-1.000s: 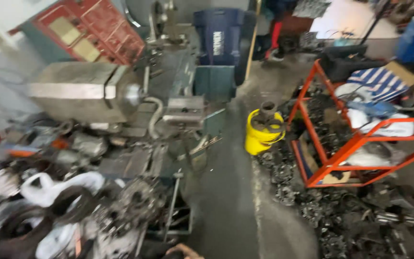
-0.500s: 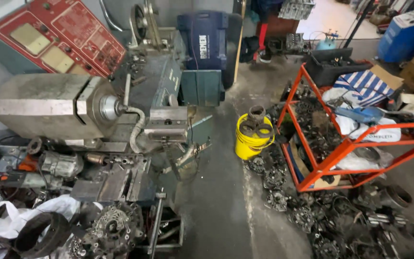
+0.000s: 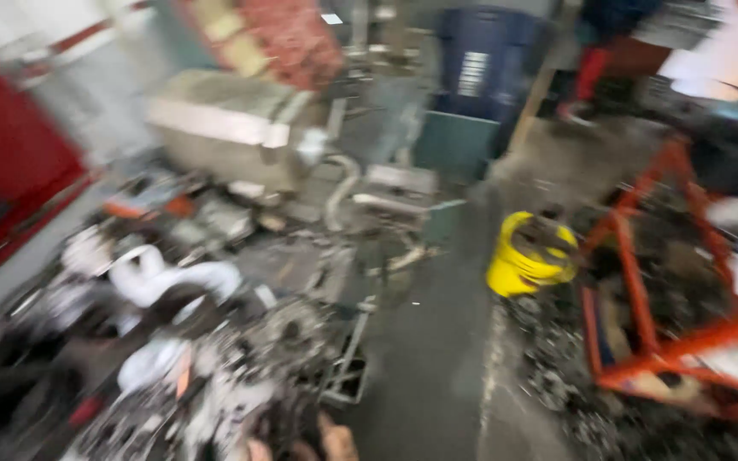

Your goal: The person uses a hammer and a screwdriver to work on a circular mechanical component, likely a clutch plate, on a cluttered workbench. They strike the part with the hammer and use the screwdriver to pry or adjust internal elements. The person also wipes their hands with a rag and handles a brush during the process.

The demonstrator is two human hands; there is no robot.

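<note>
At the near edge, fingertips of one hand [image 3: 326, 442], blurred and cut off so I cannot tell which hand or whether it grips, sit just beside the dark greasy heap of metal machine parts [image 3: 241, 376], with the yellow plastic bucket [image 3: 530, 254] well apart on the right.

Glossy yellow plastic bucket [image 3: 530, 254], painted orange metal rack [image 3: 642, 341], dull grey metal machine [image 3: 224, 128], matt concrete floor [image 3: 437, 341]
</note>
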